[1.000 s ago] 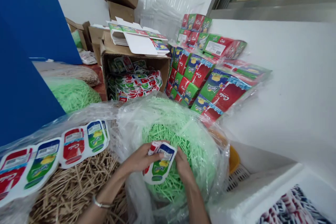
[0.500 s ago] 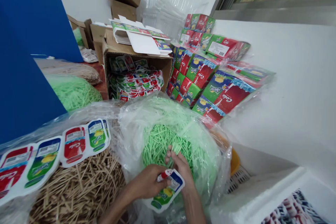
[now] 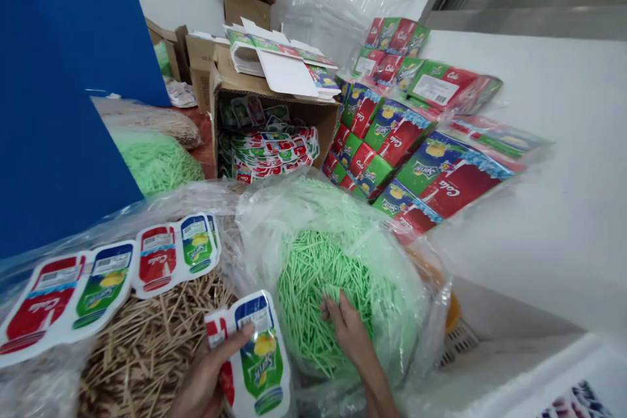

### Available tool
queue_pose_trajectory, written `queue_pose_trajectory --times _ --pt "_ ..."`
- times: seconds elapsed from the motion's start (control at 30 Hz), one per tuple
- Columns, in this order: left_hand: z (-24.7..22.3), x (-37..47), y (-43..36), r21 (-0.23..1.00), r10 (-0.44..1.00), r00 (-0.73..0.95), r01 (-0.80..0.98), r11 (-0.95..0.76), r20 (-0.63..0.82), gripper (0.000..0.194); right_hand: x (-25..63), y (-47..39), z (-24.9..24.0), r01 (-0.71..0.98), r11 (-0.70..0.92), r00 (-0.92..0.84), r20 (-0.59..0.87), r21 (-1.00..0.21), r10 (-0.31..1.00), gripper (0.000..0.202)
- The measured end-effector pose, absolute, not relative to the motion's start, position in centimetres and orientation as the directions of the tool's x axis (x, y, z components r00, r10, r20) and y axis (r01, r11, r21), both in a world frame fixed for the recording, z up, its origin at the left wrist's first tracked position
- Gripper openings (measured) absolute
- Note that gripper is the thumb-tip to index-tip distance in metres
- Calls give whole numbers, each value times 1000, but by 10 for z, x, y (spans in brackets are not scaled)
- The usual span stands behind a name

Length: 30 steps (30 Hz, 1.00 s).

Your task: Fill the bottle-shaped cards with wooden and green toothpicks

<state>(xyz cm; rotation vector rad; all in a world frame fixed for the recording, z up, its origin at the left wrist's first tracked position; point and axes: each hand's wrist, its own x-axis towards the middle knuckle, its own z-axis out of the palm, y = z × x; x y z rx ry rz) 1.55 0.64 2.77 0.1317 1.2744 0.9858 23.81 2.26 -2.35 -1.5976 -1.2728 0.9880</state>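
My left hand point(image 3: 203, 375), at the lower middle, is closed on a jar-shaped packet point(image 3: 264, 366) printed with Sprite and Cola labels, its thumb across the front. My right hand point(image 3: 353, 333) reaches into an open clear plastic bag of thin green sticks point(image 3: 313, 268). Its fingers are pinched together around a small bunch of light green sticks point(image 3: 332, 291), partly hidden by the fingers. To the left, a bag of thin brown sticks point(image 3: 142, 346) lies open. A row of joined jar-shaped packets point(image 3: 157, 258) rests across it.
A cardboard box point(image 3: 326, 127) full of similar packets lies behind the green bag. Printed Cola and Sprite boxes point(image 3: 416, 137) are stacked at the right. A blue panel point(image 3: 63, 111) stands at the left. A white foam box point(image 3: 529, 379) sits at lower right.
My left hand has moved left, away from my right hand, and the packet's front now faces up in fuller view. My right hand stays at the green sticks. The whole view has shifted.
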Motion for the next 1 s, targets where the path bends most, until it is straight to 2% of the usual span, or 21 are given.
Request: queue_pose_trajectory --times 0.17,0.33,0.4,0.5,0.57,0.63,0.8,1.0 --pt "15 6 -7 481 611 58 -560 675 -789 28 245 23 -29 431 -113 210 -23 -895 978 34" --pt "11 6 -13 449 598 127 -544 709 -791 38 245 21 -18 456 -113 297 31 -883 955 37" --pt "8 6 -14 467 615 140 -529 709 -776 42 237 19 -8 369 -98 290 14 -924 957 39" --pt "0 6 -15 566 662 88 -444 695 -744 42 217 15 6 34 -112 223 -102 -993 969 36" --pt "-4 4 -16 656 706 36 -338 674 -707 42 202 12 11 -194 -156 159 -188 -968 969 34" --pt "-7 3 -16 724 742 -6 -223 653 -671 42 189 11 13 -328 -189 108 -235 -926 966 32" --pt "-17 0 -18 807 808 -48 -113 579 -587 42 175 8 9 -372 -204 40 -235 -906 971 29" --pt "-17 2 -17 902 899 -111 32 430 -425 27 170 3 8 -403 -248 87 -306 -881 948 31"
